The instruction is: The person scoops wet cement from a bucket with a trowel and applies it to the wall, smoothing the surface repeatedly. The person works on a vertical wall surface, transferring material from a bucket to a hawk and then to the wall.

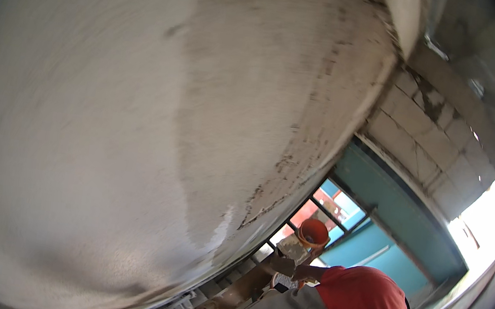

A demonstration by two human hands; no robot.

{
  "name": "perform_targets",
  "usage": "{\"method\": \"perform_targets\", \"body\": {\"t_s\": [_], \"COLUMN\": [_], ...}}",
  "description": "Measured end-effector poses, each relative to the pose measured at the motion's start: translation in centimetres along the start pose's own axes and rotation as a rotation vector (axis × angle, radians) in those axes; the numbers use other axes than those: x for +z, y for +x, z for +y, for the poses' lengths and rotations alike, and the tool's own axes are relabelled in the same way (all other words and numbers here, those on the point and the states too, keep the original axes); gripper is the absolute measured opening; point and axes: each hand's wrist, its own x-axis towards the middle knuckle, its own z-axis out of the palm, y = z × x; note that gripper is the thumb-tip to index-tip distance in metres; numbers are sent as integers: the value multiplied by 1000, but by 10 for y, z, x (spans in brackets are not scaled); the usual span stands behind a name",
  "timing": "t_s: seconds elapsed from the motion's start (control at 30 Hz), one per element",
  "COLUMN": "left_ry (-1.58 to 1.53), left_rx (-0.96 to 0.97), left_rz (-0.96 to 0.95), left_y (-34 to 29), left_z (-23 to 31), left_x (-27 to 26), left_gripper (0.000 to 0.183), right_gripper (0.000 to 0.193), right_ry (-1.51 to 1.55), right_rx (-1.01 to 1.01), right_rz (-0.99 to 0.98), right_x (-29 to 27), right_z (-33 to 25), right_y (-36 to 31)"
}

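Note:
Neither of my hands shows in the head view. A curved-looking wall of pale grey plaster (138, 127) fills most of the picture, with a rough, darker edge on its right side. Low at the right a person in a red shirt (365, 307) and an orange hard hat (313, 232) is close to the wall. That person's hand (284, 265) is raised by a pale flat thing (293, 247); I cannot tell what that thing is.
Bare grey blocks (414, 120) rise at the upper right above a teal wall (401, 218). A dark-barred window grille (328, 209) stands behind the hard hat. Bright daylight (489, 217) comes in at the far right.

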Motion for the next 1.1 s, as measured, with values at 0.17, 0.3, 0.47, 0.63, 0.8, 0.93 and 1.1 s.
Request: {"method": "perform_targets", "body": {"t_s": [0.17, 0.3, 0.47, 0.63, 0.8, 0.93, 1.1], "left_ry": [177, 322, 492, 624, 756, 870, 778], "left_rx": [12, -17, -73, -110, -59, 40, 48], "left_rz": [-184, -280, -380, -443, -529, -607, -715], "left_y": [-12, -18, -18, -13, -5, 8, 19], "left_z": [37, 42, 39, 42, 52, 68, 116], "left_x": [-3, -13, -24, -36, -42, -30, -6], "left_gripper": [61, 62, 62, 62, 63, 63, 63], "right_gripper": [31, 31, 32, 30, 32, 30, 32], "right_ry": [86, 176, 555, 825, 1004, 1156, 1043], "right_rx": [91, 132, 303, 417, 422, 330, 378], "right_rz": [-18, -65, 174, 251, 355, 368, 414], "right_x": [14, 37, 79, 113, 145, 147, 137], "right_z": [70, 116, 148, 164, 166, 160, 153], "right_y": [-26, -45, -95, -126, -157, -189, -210]}}
